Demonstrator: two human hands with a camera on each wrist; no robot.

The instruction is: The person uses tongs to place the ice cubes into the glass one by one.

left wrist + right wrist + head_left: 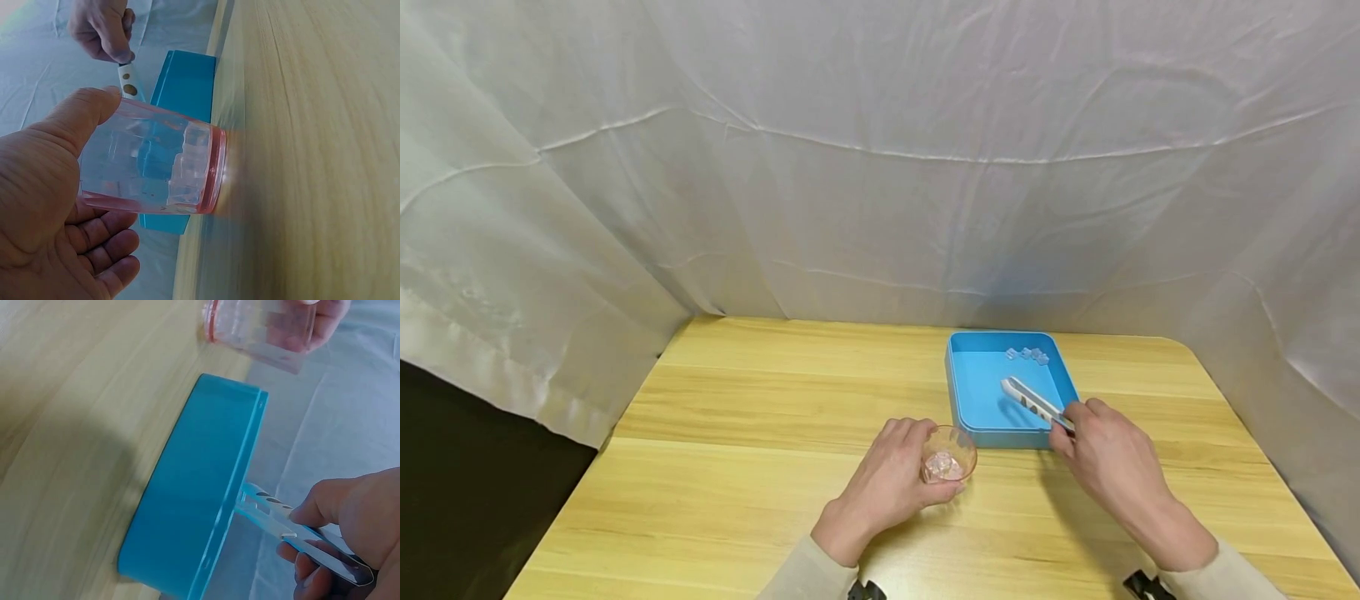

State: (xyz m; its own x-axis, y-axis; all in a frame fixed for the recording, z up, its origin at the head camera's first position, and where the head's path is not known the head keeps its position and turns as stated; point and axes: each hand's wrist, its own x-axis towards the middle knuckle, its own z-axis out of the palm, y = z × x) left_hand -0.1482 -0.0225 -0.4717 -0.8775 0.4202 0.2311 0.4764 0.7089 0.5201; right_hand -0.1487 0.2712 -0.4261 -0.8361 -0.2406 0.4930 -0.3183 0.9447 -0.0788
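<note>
My left hand (891, 471) grips a clear pinkish cup (961, 450) near its rim, thumb on one side and fingers on the other. Several clear ice-like cubes (190, 165) lie in the bottom of this cup, which stands upright on the table. With my right hand (1112, 450) I hold a pair of tongs (284, 531), light-coloured with brown spots. Their tips reach over the near wall into a blue square tray (985, 438); whether anything is between the tips I cannot tell. More clear cubes (1030, 355) sit in the tray's far right corner.
A light wooden table (737, 483) carries everything. Pale cloth (865, 225) hangs behind it and along both sides. The tray stands near the table's back edge, just beyond the cup and to its right. A dark area (467, 492) shows at the lower left.
</note>
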